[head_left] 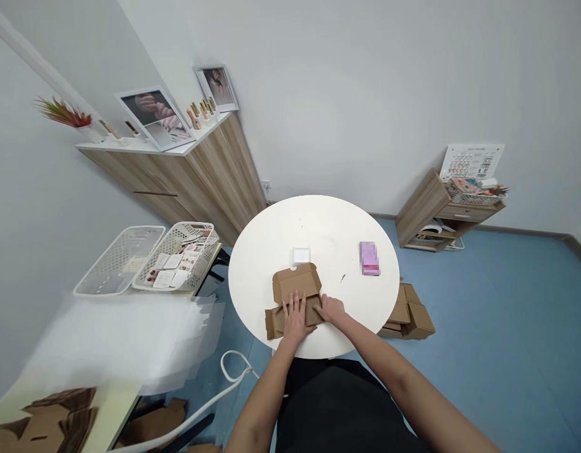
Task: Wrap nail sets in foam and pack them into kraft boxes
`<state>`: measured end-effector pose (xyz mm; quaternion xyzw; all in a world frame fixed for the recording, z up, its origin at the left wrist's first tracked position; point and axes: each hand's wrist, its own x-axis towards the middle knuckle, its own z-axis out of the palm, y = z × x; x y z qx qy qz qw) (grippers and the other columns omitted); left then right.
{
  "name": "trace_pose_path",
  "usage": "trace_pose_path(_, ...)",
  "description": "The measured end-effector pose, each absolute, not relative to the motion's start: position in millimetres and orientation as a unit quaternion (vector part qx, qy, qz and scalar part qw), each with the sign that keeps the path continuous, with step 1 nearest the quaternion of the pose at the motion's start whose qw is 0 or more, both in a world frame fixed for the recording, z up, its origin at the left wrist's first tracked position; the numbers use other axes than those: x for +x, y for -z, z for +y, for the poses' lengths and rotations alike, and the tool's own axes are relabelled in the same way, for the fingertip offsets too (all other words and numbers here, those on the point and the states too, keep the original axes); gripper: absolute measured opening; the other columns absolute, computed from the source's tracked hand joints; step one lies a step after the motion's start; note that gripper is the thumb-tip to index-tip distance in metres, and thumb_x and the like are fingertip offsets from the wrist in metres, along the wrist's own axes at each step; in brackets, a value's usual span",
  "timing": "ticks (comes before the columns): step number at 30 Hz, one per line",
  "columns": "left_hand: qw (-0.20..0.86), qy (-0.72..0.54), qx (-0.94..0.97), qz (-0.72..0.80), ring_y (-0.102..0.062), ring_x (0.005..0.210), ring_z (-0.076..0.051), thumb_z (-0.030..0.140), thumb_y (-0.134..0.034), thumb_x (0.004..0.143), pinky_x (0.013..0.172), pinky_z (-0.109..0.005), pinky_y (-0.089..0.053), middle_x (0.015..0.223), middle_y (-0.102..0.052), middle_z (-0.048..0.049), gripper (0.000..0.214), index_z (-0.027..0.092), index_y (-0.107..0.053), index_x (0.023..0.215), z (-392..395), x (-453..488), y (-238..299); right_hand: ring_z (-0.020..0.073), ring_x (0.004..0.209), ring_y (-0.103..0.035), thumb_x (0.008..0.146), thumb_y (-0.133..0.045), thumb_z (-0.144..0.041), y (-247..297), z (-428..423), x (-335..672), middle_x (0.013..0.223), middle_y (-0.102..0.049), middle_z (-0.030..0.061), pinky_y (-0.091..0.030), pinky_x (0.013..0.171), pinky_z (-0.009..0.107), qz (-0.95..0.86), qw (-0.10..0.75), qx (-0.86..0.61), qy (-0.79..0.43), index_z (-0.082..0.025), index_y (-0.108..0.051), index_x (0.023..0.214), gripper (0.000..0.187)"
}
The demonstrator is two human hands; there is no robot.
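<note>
A brown cardboard mailer box, partly unfolded, lies near the close edge of the round white table. My left hand rests on it with fingers spread flat across the cardboard. At the box's right side my right hand is closed, its fingers curled on the side flap. The box's lid stretches away from me, and one flap sticks out at the left. Just beyond the lid lies a small white rectangular item. A pixelated purple package is farther right on the table.
Left of the table are white plastic baskets, one holding printed cards, and a stack of translucent sheets. Flat cardboard pieces lie at lower left. Cardboard boxes sit on the floor at right. A white hose-like tube loops nearby.
</note>
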<state>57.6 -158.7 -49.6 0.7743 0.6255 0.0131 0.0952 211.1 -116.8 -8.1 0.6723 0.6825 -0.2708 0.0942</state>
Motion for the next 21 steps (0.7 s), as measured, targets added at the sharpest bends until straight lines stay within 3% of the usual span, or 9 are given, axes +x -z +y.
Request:
trace_pose_path(4,0.092,-0.031,0.786,0.61,-0.011,0.148,-0.039,0.05,-0.078,0.064,0.117,-0.061,-0.009,0.16,-0.019,-0.0184,0.113,0.019,-0.017,0.154,-154,54,51,0.0299,0.119,-0.051,0.083,-0.061,-0.04,-9,-112,206,0.128,-0.057,0.0165,-0.042,0.096,0.04,0.816,0.012,0.553,0.167,-0.017,-0.051,0.124,0.048)
trace_pose_path(8,0.1,-0.043,0.795,0.596,-0.014,0.147,-0.039,0.055,-0.072,0.068,0.117,-0.061,-0.011,0.159,-0.022,-0.0197,0.105,0.017,-0.022,0.152,-146,52,52,0.0367,0.14,-0.028,0.065,-0.08,-0.037,-2,-110,202,0.152,-0.037,0.0179,-0.033,0.11,0.05,0.87,0.055,0.461,0.168,-0.017,-0.036,0.143,0.092)
trace_pose_path(11,0.108,-0.044,0.795,0.595,-0.015,0.147,-0.037,0.055,-0.069,0.071,0.117,-0.059,-0.01,0.158,-0.024,-0.0205,0.105,0.014,-0.018,0.153,-144,51,51,0.0361,0.144,-0.022,0.063,-0.082,-0.035,13,-109,200,0.158,-0.027,0.0155,-0.042,0.105,0.05,0.851,0.1,0.476,0.197,-0.02,-0.024,0.151,0.106)
trace_pose_path(15,0.115,-0.061,0.802,0.582,-0.015,0.147,-0.035,0.045,-0.068,0.073,0.117,-0.057,-0.014,0.159,-0.023,-0.0177,0.101,0.016,-0.016,0.153,-152,42,45,0.0346,0.146,-0.02,0.058,-0.086,-0.033,23,-106,199,0.159,-0.023,0.0158,-0.052,0.097,0.042,0.837,0.102,0.488,0.226,-0.02,-0.022,0.152,0.114)
trace_pose_path(18,0.104,-0.117,0.775,0.612,-0.027,0.143,-0.034,0.04,-0.06,0.08,0.114,-0.052,-0.025,0.153,-0.034,-0.0161,0.078,0.018,-0.029,0.148,-167,23,37,0.0371,0.145,-0.02,0.052,-0.09,-0.032,26,-104,198,0.159,-0.022,0.0181,-0.055,0.093,0.043,0.833,0.11,0.493,0.226,-0.018,-0.021,0.153,0.123)
trace_pose_path(21,0.095,-0.162,0.672,0.716,-0.055,0.118,-0.029,0.037,-0.046,0.09,0.099,-0.043,-0.043,0.122,-0.06,-0.015,0.042,0.017,-0.054,0.126,-183,1,29,0.0382,0.145,-0.02,0.05,-0.091,-0.032,29,-103,198,0.16,-0.02,0.0178,-0.057,0.091,0.043,0.834,0.119,0.489,0.226,-0.019,-0.019,0.153,0.126)
